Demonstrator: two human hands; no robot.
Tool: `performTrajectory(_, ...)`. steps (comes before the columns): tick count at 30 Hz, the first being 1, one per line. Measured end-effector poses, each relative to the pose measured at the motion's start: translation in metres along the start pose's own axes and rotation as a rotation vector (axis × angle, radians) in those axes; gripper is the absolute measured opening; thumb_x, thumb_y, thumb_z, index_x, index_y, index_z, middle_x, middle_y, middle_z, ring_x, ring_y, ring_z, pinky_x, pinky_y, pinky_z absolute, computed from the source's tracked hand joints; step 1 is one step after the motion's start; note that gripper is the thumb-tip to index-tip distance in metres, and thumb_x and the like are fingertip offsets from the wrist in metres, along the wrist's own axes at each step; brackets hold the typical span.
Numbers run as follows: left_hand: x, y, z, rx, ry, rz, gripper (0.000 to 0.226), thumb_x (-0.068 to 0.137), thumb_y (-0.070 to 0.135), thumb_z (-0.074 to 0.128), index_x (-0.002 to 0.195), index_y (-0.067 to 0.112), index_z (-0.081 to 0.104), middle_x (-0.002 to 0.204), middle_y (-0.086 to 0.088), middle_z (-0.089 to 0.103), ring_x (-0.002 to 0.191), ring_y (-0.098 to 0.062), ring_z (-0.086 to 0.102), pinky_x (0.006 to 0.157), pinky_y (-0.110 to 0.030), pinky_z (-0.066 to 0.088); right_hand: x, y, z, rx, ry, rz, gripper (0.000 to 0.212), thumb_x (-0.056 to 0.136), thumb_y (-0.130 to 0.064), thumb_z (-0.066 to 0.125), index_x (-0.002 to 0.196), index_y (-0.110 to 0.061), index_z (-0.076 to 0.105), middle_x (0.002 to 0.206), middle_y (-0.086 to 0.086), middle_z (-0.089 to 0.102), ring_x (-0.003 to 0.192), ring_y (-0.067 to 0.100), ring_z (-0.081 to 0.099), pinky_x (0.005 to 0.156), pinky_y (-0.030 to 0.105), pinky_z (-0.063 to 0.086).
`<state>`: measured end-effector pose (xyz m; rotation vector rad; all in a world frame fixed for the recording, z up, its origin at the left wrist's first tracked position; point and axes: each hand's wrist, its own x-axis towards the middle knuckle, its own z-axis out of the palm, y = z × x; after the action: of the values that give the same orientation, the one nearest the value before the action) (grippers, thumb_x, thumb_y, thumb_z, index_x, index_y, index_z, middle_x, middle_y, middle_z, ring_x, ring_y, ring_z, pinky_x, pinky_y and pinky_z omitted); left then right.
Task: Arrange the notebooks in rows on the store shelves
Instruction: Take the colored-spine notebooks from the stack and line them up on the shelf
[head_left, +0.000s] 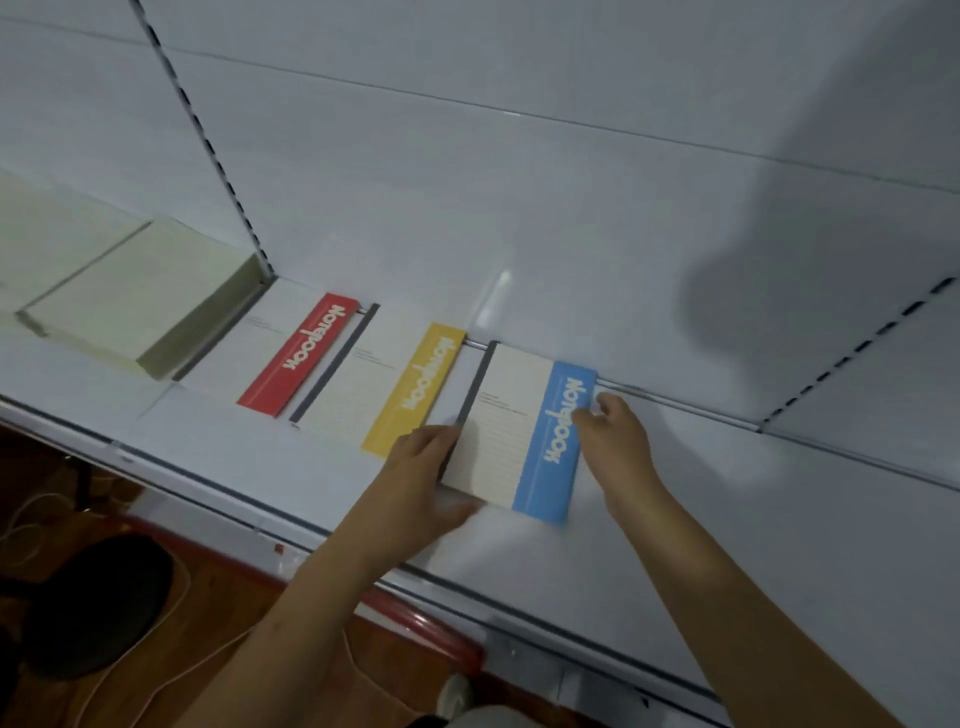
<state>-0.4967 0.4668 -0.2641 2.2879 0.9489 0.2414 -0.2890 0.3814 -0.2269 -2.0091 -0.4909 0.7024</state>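
a shop: white slotted-upright shelving (675, 519) with rows of notebooks (519, 431)
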Motion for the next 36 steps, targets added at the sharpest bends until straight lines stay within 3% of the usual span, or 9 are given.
performTrajectory(5, 0.014, -0.002, 0.001, 0.060, -0.022, 0.094, 0.086, 0.081, 0.030, 0.079, 0.153, 0.023, 0.032, 0.142, 0.001, 0.040, 0.131, -0.014, 0.031, 0.107, -0.017, 0.020, 0.004, -0.005, 0.009, 0.113, -0.022, 0.093, 0.006, 0.089, -0.015, 0.053, 0.093, -0.015, 0.057, 0.082, 0.002, 0.059, 0.069, 0.014, 0.054, 0.063, 0.028, 0.040)
performTrajectory(9, 0.015, -0.008, -0.003, 0.035, -0.023, 0.094, 0.079, 0.084, 0.024, 0.076, 0.151, 0.022, 0.035, 0.148, 0.001, 0.036, 0.135, -0.014, 0.029, 0.114, -0.019, 0.020, 0.011, -0.009, 0.010, 0.225, -0.059, 0.146, 0.015, 0.086, -0.010, 0.051, 0.075, -0.019, 0.058, 0.083, 0.007, 0.064, 0.074, 0.019, 0.059, 0.077, 0.033, 0.044)
performTrajectory(16, 0.015, -0.014, -0.005, 0.063, -0.025, 0.100, 0.075, 0.087, 0.024, 0.073, 0.151, 0.023, 0.035, 0.152, 0.001, 0.033, 0.139, -0.014, 0.024, 0.110, -0.017, 0.017, 0.012, -0.014, 0.013, 0.229, -0.117, 0.164, 0.026, 0.086, -0.011, 0.050, 0.106, -0.007, 0.067, 0.103, 0.009, 0.074, 0.084, 0.018, 0.067, 0.093, 0.039, 0.052)
performTrajectory(20, 0.014, -0.003, -0.010, 0.098, -0.087, 0.081, 0.084, 0.087, 0.031, 0.072, 0.155, 0.025, 0.023, 0.159, -0.003, 0.019, 0.145, -0.017, 0.015, 0.117, -0.031, 0.021, 0.010, -0.017, 0.009, 0.188, -0.135, 0.147, 0.017, 0.093, -0.015, 0.050, 0.105, -0.014, 0.062, 0.099, 0.004, 0.068, 0.078, 0.011, 0.059, 0.077, 0.028, 0.047)
performTrajectory(22, 0.013, 0.011, -0.013, 0.144, -0.094, 0.110, 0.091, 0.086, 0.040, 0.071, 0.156, 0.027, 0.015, 0.163, -0.002, 0.005, 0.149, -0.019, 0.003, 0.119, -0.039, 0.021, 0.006, -0.019, 0.000, 0.101, -0.080, 0.080, 0.022, 0.098, -0.022, 0.049, 0.120, -0.022, 0.054, 0.107, -0.006, 0.058, 0.086, 0.009, 0.055, 0.076, 0.025, 0.042)
performTrajectory(24, 0.015, 0.031, -0.014, 0.174, -0.073, 0.181, 0.091, 0.087, 0.047, 0.068, 0.156, 0.029, 0.012, 0.164, 0.002, -0.001, 0.150, -0.015, -0.002, 0.120, -0.039, 0.022, 0.003, -0.021, -0.016, -0.023, 0.013, -0.030, 0.044, 0.100, -0.030, 0.048, 0.142, -0.018, 0.044, 0.139, -0.003, 0.049, 0.122, 0.017, 0.050, 0.099, 0.029, 0.037)
performTrajectory(26, 0.018, 0.060, -0.010, 0.117, -0.068, 0.254, 0.087, 0.089, 0.048, 0.065, 0.156, 0.032, 0.011, 0.164, 0.007, 0.000, 0.149, -0.009, 0.000, 0.117, -0.032, 0.024, -0.004, -0.025, -0.039, -0.087, 0.111, -0.130, 0.053, 0.101, -0.034, 0.047, 0.150, -0.015, 0.036, 0.155, 0.003, 0.035, 0.140, 0.019, 0.035, 0.113, 0.031, 0.026)
performTrajectory(31, 0.031, 0.155, 0.034, 0.062, -0.084, 0.496, 0.078, 0.094, 0.052, 0.055, 0.156, 0.031, 0.013, 0.164, 0.008, 0.010, 0.149, -0.008, 0.008, 0.112, -0.020, 0.015, -0.025, -0.021, -0.137, -0.185, 0.417, -0.316, 0.057, 0.102, -0.041, 0.041, 0.152, -0.015, 0.031, 0.157, 0.003, 0.031, 0.144, 0.020, 0.028, 0.120, 0.037, 0.021)
performTrajectory(36, 0.022, 0.263, 0.107, 0.007, -0.230, 0.723, 0.074, 0.096, 0.058, 0.046, 0.157, 0.031, 0.014, 0.163, 0.010, 0.014, 0.148, -0.005, 0.012, 0.112, -0.017, 0.013, -0.056, 0.010, -0.269, -0.317, 0.701, -0.315, 0.059, 0.103, -0.046, 0.036, 0.153, -0.016, 0.027, 0.160, 0.003, 0.026, 0.147, 0.018, 0.020, 0.120, 0.032, 0.014)
